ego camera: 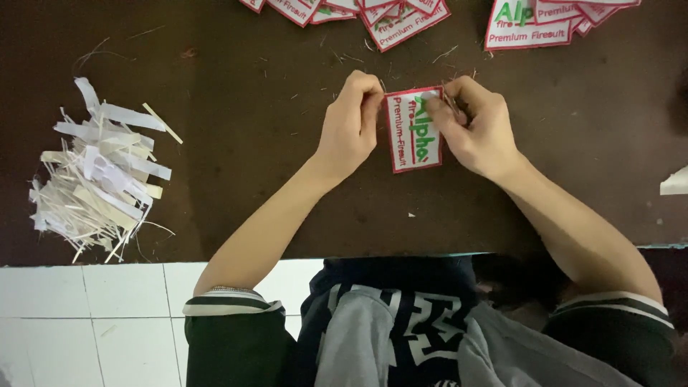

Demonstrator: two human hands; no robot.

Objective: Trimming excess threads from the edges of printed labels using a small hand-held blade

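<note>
— What's over on the far left, well away from the fingers?

— A loose heap of white paper strips (pixel 100 179) on the dark brown table (pixel 236 86), well apart from the left hand (pixel 350 125). A few thin threads and scraps lie scattered on the tabletop between the heap and that hand.

— And the left hand itself?

— Its fingers (pixel 369 97) are curled in and pressed together, thumb against fingertips, pinching the upper left edge of a white embroidered patch with a red border (pixel 413 132). The patch sits right between the two hands, turned so its long side runs away from the person, its lower end free below the fingers.

— The right hand?

— The right hand (pixel 476 125) grips the patch's upper right corner. Thumb and forefinger are closed on the edge; the other fingers are folded in behind them. Something thin shows at those fingertips, but I cannot tell what it is.

— Anything beyond the fingers?

— Above them, at the table's far edge, a spread of like patches (pixel 387 18), and further right a second pile of patches (pixel 545 21). Far right, near the table's side, a white scrap (pixel 675 183).
</note>
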